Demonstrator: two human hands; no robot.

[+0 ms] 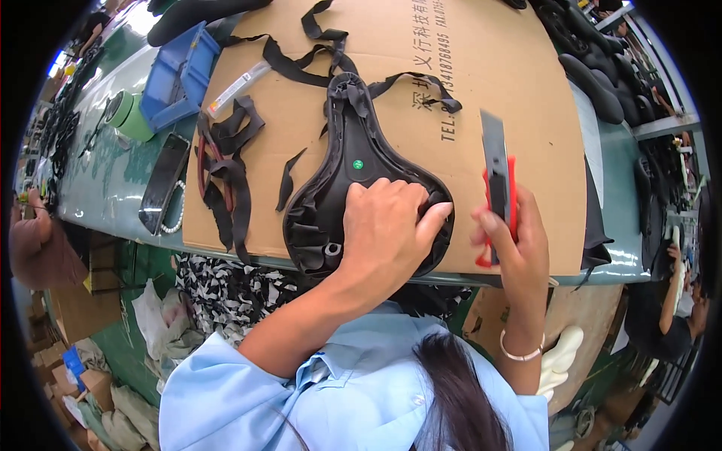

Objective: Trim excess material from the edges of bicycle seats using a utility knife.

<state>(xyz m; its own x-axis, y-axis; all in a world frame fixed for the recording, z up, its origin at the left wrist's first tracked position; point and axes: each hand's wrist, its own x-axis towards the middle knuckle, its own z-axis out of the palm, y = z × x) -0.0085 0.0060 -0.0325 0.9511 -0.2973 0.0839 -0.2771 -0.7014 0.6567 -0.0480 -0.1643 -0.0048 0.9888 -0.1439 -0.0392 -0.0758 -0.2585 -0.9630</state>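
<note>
A black bicycle saddle (369,143) lies underside up on a cardboard sheet, nose pointing away from me. Its cover is folded over the rim, gathered in creases at the lower left, and a small round green sticker sits in the middle. My left hand (387,229) presses on the wide rear part, fingers curled and thumb over the right rim; its fingertips are partly hidden. To the right of the saddle, apart from it, my right hand (515,237) grips a red and black utility knife (499,188), its blade pointing up and away.
Black fabric strips (301,71) lie around the saddle's nose and left side. Red-handled scissors (214,169), a phone (165,180), a green tape roll (128,116) and a blue bin (180,79) are at the left. Dark saddles (594,86) pile up at far right. Other people work on both sides.
</note>
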